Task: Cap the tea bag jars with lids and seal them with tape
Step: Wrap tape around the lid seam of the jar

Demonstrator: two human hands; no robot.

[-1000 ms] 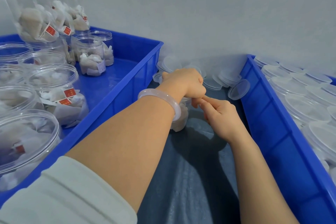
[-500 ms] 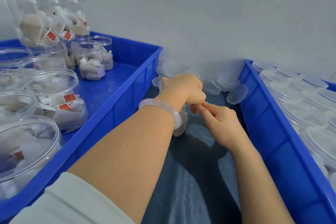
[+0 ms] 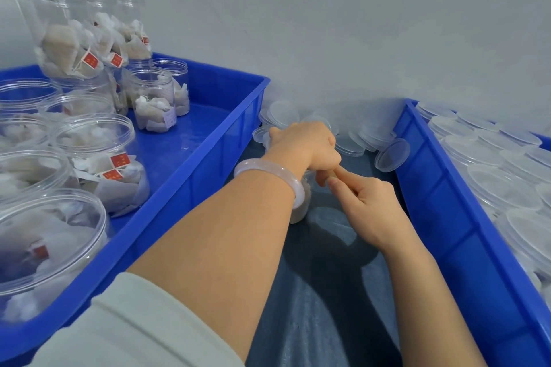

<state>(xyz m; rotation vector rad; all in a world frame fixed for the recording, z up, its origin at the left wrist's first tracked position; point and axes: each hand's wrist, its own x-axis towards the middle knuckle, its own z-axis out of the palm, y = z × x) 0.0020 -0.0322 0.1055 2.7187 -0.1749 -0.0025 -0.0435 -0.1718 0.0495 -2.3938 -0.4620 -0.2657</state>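
Note:
A small clear tea bag jar [image 3: 299, 211] stands on the grey cloth between two blue crates, mostly hidden by my arm. My left hand [image 3: 304, 143] is clamped over its top from above, covering the lid. My right hand [image 3: 366, 202] comes in from the right, its thumb and forefinger pinched against the jar's neck just under my left palm. Whether tape lies between those fingers is hidden. Loose clear lids [image 3: 392, 155] are piled against the wall behind the jar.
The left blue crate [image 3: 208, 181] holds several open jars of tea bags [image 3: 98, 158], some stacked at the back. The right blue crate [image 3: 441, 202] is packed with lidded jars [image 3: 483, 155]. A faint round shape [image 3: 337, 232] lies on the cloth near my right wrist.
Both hands stay on the jar and barely move. The view has tipped up a little, so everything sits lower in the frame.

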